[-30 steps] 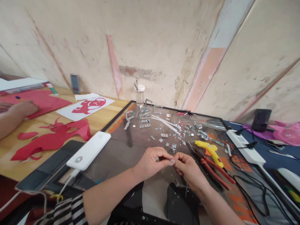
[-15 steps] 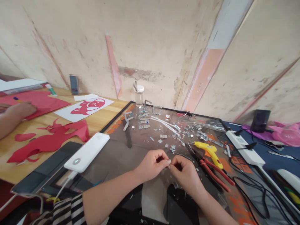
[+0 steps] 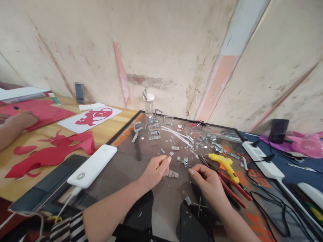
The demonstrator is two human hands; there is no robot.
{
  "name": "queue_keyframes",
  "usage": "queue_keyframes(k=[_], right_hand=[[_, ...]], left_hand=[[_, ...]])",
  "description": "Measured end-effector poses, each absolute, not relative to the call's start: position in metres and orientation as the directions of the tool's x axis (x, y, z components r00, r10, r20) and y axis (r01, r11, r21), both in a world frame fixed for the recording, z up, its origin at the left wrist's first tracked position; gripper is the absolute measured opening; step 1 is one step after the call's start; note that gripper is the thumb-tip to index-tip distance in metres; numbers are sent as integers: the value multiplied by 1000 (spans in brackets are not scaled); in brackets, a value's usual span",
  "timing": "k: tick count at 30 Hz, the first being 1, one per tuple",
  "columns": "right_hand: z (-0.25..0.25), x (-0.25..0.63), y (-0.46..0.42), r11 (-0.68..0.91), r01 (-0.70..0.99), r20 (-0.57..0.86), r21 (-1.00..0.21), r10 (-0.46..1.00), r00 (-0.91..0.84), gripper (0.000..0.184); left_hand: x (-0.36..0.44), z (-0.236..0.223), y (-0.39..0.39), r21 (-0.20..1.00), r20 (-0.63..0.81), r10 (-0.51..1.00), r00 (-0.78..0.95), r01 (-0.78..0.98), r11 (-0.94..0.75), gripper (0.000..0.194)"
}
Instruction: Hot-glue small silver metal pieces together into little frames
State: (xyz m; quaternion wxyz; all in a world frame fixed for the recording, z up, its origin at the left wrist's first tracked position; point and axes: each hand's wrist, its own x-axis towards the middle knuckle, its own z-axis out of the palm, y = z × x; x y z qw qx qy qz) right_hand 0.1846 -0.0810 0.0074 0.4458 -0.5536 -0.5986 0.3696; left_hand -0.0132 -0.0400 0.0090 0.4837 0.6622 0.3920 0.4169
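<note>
I see the left hand (image 3: 155, 172) over the near middle of the glass table (image 3: 121, 168), its thumb and forefinger pinched together; I cannot tell whether anything sits in the pinch. A short grey strip (image 3: 173, 174) shows at its right edge, and I can't say if the lower fingers grip it. The right hand (image 3: 191, 170) is apart, to the right, thumb and forefinger close; from here I cannot tell if they meet or hold anything. Beyond both lie silver bits (image 3: 217, 144) and white straws (image 3: 178, 136).

Right of the right hand I have red-handled pliers (image 3: 244, 193) and a yellow glue gun (image 3: 225, 160), its dark label too small to read. Orange marks (image 3: 257, 177) on the right resemble lettering, but I can't read them. At left, the white power bank (image 3: 99, 159) carries a round panel (image 3: 80, 176) whose light mark is illegible. The glue stick's (image 3: 54, 98) green-and-white label is equally unreadable. At far left, another person's hand (image 3: 25, 119) rests on red paper (image 3: 54, 112).
</note>
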Motion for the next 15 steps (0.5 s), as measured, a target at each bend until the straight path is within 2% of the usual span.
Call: queue_keyframes(k=[6,12,15], right_hand=[[2,185,-79,59,182,65,-982,997,28,31],[4,179,-78,29,206,26,-978,1000,-18,24],[2,177,-78,35,248,20,-968,998,-60,23]], left_hand=[[-15,3,-36,969,174,920,351,107,-224,23],[-9,4,-45,947,235,875,424,104,-305,15],[-9,5,-48,934,227,838,497,131,-331,20]])
